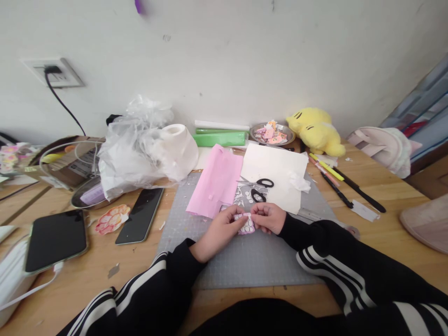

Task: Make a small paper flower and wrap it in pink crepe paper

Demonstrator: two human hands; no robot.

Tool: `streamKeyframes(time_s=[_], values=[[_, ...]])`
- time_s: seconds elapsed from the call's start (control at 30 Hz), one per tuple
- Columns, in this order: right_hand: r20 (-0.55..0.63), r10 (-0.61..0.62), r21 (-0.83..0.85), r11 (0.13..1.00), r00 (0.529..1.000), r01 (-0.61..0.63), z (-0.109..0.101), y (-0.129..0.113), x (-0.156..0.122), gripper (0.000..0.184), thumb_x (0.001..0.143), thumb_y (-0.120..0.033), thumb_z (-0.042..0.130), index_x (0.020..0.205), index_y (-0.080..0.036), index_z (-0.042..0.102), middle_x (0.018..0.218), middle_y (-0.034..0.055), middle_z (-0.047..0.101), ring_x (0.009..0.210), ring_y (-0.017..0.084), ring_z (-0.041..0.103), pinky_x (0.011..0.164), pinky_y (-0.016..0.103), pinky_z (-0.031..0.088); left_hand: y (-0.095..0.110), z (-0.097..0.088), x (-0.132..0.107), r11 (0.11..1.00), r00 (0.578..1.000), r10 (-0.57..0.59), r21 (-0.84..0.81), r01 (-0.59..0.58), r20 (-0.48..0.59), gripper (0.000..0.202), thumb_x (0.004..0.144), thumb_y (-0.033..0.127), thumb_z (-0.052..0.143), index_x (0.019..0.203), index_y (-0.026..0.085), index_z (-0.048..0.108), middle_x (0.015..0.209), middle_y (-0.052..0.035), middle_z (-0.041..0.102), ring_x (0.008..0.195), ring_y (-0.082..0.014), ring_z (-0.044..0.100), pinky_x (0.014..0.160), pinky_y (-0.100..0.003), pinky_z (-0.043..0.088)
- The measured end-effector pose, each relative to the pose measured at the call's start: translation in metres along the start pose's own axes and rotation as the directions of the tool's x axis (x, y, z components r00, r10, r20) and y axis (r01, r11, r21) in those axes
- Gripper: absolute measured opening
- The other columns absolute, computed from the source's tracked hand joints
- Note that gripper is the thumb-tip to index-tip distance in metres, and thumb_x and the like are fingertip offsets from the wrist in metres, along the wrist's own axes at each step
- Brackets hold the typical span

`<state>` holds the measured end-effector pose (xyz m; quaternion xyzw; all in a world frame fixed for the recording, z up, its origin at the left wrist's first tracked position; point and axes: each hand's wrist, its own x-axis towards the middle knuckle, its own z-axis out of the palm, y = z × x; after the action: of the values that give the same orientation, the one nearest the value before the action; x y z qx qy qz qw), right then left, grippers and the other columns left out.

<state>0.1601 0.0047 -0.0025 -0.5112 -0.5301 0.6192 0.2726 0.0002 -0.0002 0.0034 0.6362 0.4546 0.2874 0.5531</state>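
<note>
Over the grey cutting mat (252, 266), both my hands meet at a small pink-edged paper piece (248, 227) with white round shapes on it. My left hand (222, 229) pinches its left side between thumb and fingers. At its upper right edge, my right hand (269, 218) has its thumb and fingertips closed on the piece. Just beyond the hands lie black-handled scissors (259, 195) amid white paper scraps (241, 192). Behind my left hand rests a folded pink sheet (217, 179). A white sheet (276, 163) lies partly under the scissors.
To the left are a dark phone (140, 217), a charging device (56, 240) and a plastic bag (129, 149). A metal plate of cutouts (273, 134) and yellow plush toys (315, 130) stand at the back right. Pens (327, 168) lie by the mat's right edge.
</note>
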Motion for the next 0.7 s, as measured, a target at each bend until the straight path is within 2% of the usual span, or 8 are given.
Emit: streamKeyframes(time_s=[0.17, 0.5, 0.7], values=[[-0.039, 0.001, 0.046, 0.999, 0.999, 0.0, -0.0012, -0.0003, 0.0021, 0.013, 0.06, -0.026, 0.051, 0.064, -0.016, 0.044, 0.039, -0.009, 0.048, 0.027, 0.001, 0.036, 0.025, 0.011, 0.026, -0.0015, 0.0017, 0.0012, 0.985, 0.997, -0.079, -0.151, 0.081, 0.019, 0.016, 0.073, 0.031, 0.049, 0.073, 0.016, 0.046, 0.055, 0.0049, 0.046, 0.048, -0.0081, 0.044, 0.047, -0.02, 0.034], [-0.012, -0.009, 0.015, 1.0, 1.0, 0.01, 0.0011, 0.0036, 0.0042, 0.02, 0.06, -0.033, 0.053, 0.067, -0.016, 0.044, 0.036, -0.0101, 0.045, 0.029, 0.003, 0.039, 0.027, 0.012, 0.03, -0.0016, 0.0013, 0.0003, 0.986, 0.999, -0.044, -0.161, 0.046, 0.013, 0.017, 0.073, 0.031, 0.051, 0.071, 0.016, 0.047, 0.056, 0.005, 0.047, 0.05, -0.0078, 0.044, 0.048, -0.02, 0.035], [-0.061, -0.009, 0.05, 0.999, 0.998, 0.012, -0.0006, 0.0029, 0.0059, 0.019, 0.06, -0.033, 0.05, 0.064, -0.017, 0.042, 0.032, -0.0094, 0.044, 0.026, 0.004, 0.037, 0.026, 0.013, 0.029, -0.0051, 0.0016, 0.0022, 0.972, 0.999, -0.045, -0.231, 0.045, 0.008, 0.017, 0.075, 0.033, 0.048, 0.074, 0.017, 0.043, 0.047, 0.0062, 0.048, 0.043, -0.0073, 0.043, 0.046, -0.019, 0.034]])
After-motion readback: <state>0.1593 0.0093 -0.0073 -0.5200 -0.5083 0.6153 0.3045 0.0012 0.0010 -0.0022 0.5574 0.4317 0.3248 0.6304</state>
